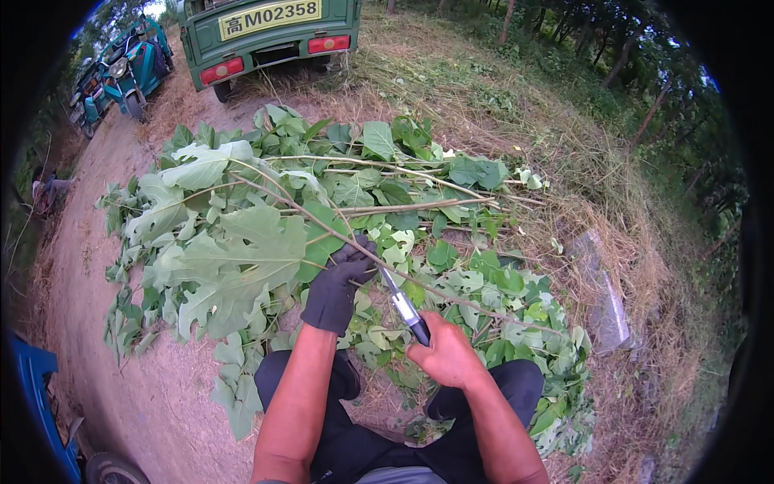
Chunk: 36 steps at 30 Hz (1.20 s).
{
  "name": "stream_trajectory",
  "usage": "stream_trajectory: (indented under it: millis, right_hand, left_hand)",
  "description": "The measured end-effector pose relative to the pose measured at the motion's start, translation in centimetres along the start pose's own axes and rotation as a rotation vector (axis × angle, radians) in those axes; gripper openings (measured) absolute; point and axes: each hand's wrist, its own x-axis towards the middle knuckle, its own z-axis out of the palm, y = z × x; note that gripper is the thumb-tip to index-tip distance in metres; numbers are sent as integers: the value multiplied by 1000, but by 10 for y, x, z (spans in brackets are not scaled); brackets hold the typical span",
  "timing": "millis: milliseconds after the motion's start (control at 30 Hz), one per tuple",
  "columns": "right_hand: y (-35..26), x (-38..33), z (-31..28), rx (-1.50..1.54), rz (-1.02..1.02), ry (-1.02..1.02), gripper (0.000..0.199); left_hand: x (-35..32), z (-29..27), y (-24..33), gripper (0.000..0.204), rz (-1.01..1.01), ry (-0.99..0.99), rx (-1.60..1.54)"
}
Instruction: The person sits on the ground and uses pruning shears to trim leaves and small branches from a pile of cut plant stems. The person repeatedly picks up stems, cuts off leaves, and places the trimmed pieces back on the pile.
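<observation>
My left hand (339, 284): clasps the branch (463, 302).
My right hand (448, 351): closed round the silver tool (404, 306).
Tip beside glove (327, 302): I'd angle it away.

A dark glove (326, 298) covers the left hand (343, 278); the right hand (445, 352) is bare. Dark trousers (363, 448) and a grey garment (403, 476) show at lower centre.

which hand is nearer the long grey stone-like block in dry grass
Right. The bare right hand, gripping a black-handled silver tool, is left of the block; the black-gloved left hand, holding a thin brown branch, is farther left.
</observation>
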Motion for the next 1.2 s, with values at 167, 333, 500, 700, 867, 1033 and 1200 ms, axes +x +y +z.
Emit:
stream_trajectory:
  millis: [167, 333, 500, 700, 867, 1033, 1200]
  right_hand:
    - [-5, -8, 1, -61, -25, 12, 45]
    - [12, -13, 4, 51, 44, -91, 43]
    - [21, -27, 1, 547, 9, -164, 38]
    - [42, -26, 8, 887, 135, -260, 42]
    - [50, -22, 14, 976, 185, -324, 39]
    - [52, -19, 18, 1013, 176, -289, 39]
    - [37, -20, 21, 1082, 190, -211, 31]
  left_hand:
    - [-5, 6, 7, 43, -18, 17, -49]
    - [-4, 8, 9, 40, -4, 36, -128]
    - [-1, -6, 1, 40, -12, -30, -170]
    - [-3, 0, 3, 32, -28, 34, -168]
    - [-4, 7, 5, 32, -33, 38, -165]
    - [-2, 1, 2, 31, -42, 14, -157]
    - [-4, -1, 2, 31, -50, 16, -154]
